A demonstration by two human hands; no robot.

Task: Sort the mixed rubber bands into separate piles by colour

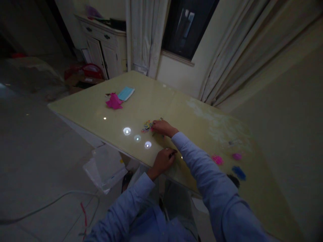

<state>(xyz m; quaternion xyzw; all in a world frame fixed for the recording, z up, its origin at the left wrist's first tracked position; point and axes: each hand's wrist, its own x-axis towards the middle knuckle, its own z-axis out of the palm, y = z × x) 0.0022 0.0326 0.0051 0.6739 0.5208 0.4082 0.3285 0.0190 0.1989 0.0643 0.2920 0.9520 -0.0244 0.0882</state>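
Note:
A small heap of thin, multicoloured loop-like pieces (146, 126) lies on the pale yellow table (176, 101); they are too small to name for certain. My right hand (163, 127) reaches over its right side, fingertips pinched together down at the heap. What the pinch holds is hidden. Close to the table's near edge, my left hand (163, 160) rests with its fingers curled. Something dark, possibly small black pieces, shows at those fingertips, but I cannot make it out.
On the right lie a bright pink heap (217, 160), a magenta piece (237, 156), a blue heap (238, 172) and a black heap (233, 180), partly behind my right sleeve. Farther left are a crumpled pink piece (114, 101) and a light-blue face mask (126, 93).

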